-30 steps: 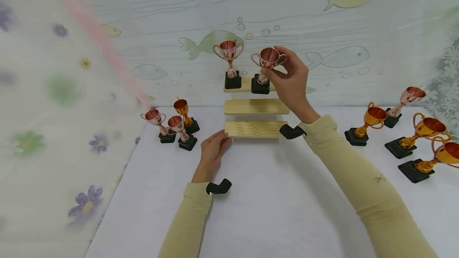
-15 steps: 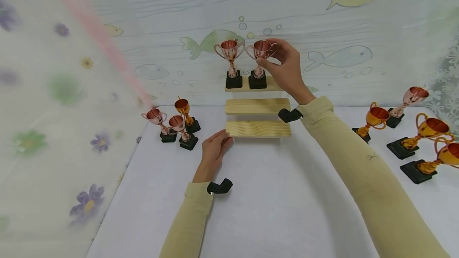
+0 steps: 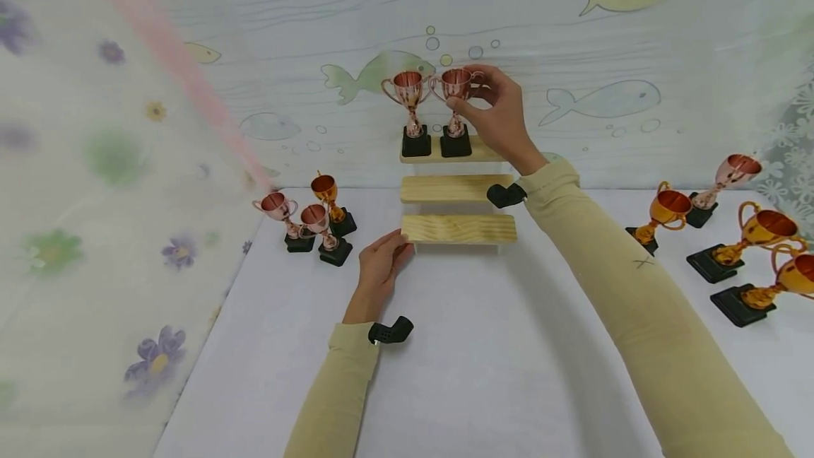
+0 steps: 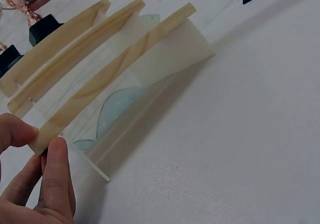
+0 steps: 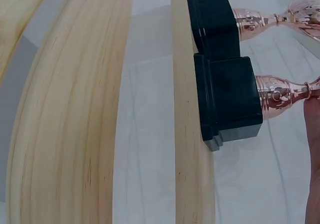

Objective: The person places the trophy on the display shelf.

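My right hand (image 3: 499, 115) holds a rose-gold trophy cup (image 3: 454, 87) by its bowl, thumb in front and fingers behind. The black base (image 5: 232, 101) of this trophy sits upright on the top board (image 5: 187, 169) of a three-step wooden stand. Close on its left stands a matching rose-gold trophy (image 3: 409, 90) on the same board. Down at the lowest board (image 3: 458, 229), my left hand (image 3: 379, 267) pinches the left end, thumb above and fingers below, as the left wrist view shows. The middle board (image 3: 454, 189) carries nothing.
Left of the stand, two rose-gold trophies (image 3: 314, 219) and a gold trophy (image 3: 326, 191) stand grouped on the white table (image 3: 445, 373). At the right are several gold trophies (image 3: 668, 207) and a rose-gold trophy (image 3: 734, 169). A fish-patterned curtain (image 3: 286, 41) hangs behind.
My right hand has brought the trophy left and back onto the top board, close beside the other one. My left hand has stayed at the lowest board's end.
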`<state>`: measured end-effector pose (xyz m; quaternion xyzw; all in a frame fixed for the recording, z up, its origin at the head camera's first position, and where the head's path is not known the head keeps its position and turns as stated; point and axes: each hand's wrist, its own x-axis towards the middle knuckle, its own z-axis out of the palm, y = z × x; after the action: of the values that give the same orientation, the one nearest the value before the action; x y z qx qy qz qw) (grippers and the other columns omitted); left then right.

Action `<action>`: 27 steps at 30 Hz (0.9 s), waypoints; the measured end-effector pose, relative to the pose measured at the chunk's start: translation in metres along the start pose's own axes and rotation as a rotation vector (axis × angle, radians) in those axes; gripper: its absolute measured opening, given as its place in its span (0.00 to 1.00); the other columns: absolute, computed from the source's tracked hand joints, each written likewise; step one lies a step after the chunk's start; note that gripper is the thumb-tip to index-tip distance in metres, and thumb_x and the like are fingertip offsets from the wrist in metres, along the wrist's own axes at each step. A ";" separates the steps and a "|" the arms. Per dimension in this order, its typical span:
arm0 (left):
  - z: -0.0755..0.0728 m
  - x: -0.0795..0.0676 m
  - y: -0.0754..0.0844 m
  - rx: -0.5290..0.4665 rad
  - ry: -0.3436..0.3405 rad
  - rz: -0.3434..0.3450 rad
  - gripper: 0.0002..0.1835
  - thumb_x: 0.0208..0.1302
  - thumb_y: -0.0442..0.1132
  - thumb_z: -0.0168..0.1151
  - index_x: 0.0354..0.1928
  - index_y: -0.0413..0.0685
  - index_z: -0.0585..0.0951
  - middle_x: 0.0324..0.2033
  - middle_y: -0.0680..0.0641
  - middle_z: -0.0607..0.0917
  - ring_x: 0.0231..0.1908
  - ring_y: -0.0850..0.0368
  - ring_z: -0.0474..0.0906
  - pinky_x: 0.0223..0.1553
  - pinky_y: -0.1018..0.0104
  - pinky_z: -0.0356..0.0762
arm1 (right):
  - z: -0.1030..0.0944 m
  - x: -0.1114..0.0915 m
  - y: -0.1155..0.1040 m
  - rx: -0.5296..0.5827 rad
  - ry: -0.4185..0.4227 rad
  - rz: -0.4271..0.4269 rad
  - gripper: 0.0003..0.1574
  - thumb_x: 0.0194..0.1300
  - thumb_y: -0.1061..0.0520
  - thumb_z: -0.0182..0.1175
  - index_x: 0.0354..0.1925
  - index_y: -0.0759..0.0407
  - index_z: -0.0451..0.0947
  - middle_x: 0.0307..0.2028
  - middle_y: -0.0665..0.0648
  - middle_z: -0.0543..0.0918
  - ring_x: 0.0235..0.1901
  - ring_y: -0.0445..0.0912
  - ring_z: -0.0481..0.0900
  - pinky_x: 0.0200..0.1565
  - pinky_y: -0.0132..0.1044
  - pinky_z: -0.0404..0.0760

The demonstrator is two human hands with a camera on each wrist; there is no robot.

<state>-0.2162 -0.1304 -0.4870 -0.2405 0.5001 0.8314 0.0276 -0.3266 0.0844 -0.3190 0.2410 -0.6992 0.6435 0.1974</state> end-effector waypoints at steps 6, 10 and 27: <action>0.000 0.000 0.000 0.008 0.000 0.001 0.19 0.67 0.26 0.61 0.60 0.32 0.80 0.52 0.38 0.83 0.42 0.58 0.85 0.47 0.70 0.87 | 0.002 0.000 0.002 0.007 0.018 -0.010 0.25 0.62 0.71 0.68 0.57 0.74 0.76 0.49 0.60 0.82 0.47 0.43 0.81 0.57 0.40 0.82; 0.000 0.000 0.000 0.012 0.005 0.008 0.19 0.67 0.26 0.61 0.60 0.32 0.80 0.52 0.38 0.83 0.42 0.58 0.84 0.46 0.70 0.87 | 0.003 0.000 0.004 0.007 0.033 -0.013 0.25 0.61 0.71 0.68 0.57 0.73 0.76 0.49 0.59 0.82 0.47 0.43 0.81 0.58 0.38 0.82; 0.000 -0.002 0.001 0.003 -0.007 0.003 0.20 0.66 0.26 0.62 0.60 0.32 0.80 0.53 0.38 0.82 0.43 0.57 0.84 0.47 0.70 0.87 | -0.009 -0.008 0.030 0.024 0.029 0.090 0.38 0.58 0.69 0.72 0.66 0.66 0.72 0.59 0.64 0.78 0.58 0.55 0.79 0.64 0.50 0.79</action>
<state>-0.2150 -0.1309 -0.4852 -0.2366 0.5018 0.8315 0.0285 -0.3381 0.0953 -0.3476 0.2024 -0.6985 0.6636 0.1753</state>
